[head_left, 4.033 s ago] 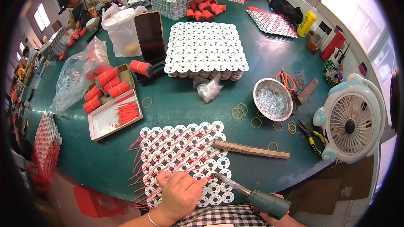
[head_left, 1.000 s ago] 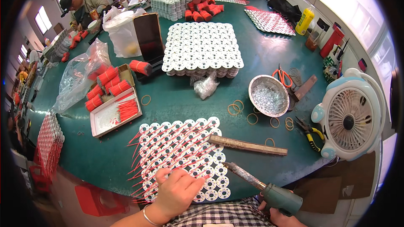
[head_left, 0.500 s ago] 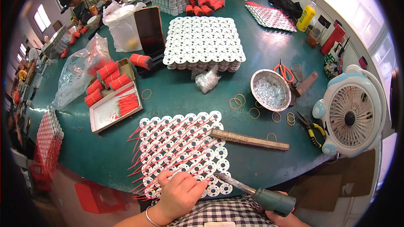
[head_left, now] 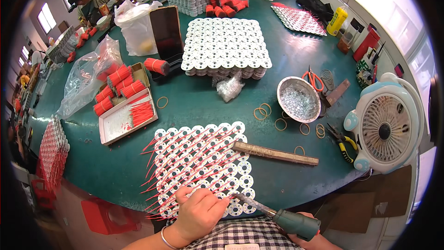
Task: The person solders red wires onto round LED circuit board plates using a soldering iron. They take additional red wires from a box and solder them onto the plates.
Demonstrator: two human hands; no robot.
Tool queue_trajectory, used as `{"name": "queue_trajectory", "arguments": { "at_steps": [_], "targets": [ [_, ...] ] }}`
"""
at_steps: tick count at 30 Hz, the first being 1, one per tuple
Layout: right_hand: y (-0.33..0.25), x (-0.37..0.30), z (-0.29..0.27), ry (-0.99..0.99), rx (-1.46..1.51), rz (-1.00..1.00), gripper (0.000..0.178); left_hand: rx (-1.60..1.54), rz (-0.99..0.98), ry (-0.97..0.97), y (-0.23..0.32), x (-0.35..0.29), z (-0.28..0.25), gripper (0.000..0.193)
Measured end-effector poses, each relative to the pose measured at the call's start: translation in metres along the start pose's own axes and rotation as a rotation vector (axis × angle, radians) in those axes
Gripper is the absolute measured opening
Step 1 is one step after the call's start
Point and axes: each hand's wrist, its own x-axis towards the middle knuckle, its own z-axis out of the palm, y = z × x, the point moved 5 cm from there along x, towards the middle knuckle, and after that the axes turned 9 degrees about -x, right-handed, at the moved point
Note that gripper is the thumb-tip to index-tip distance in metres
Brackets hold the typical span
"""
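Observation:
A panel of round white circuit boards lies at the table's near edge, with thin red wires slanting across its rows and sticking out past its left side. My left hand rests over the panel's lower part, thumb and forefinger pinched on a red wire whose end shows at the fingertips. In my right hand, mostly hidden behind the handle, is a green-handled soldering iron. Its tip meets the board close to my left fingertips. Across the panel's right edge lies a wooden strip.
Beyond are an open box of red wires, a phone, stacked boards and a metal bowl. Rubber bands, pliers and a fan sit to the right. Two people work across the table.
The soldering iron has shifted slightly left, bringing its tip closer to my left fingertips. My left hand keeps its pinch almost in place.

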Motion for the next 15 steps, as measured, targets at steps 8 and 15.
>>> {"name": "queue_trajectory", "arguments": {
  "at_steps": [8,15],
  "targets": [
    [0.022,-0.019,-0.001,0.199,0.282,0.023,0.044,0.020,0.016,-0.002,0.003,0.002,-0.002,0.012],
    [0.037,-0.025,-0.012,0.164,0.043,-0.011,0.046,0.130,-0.014,0.030,-0.003,-0.001,-0.040,0.017]
  ]
}}
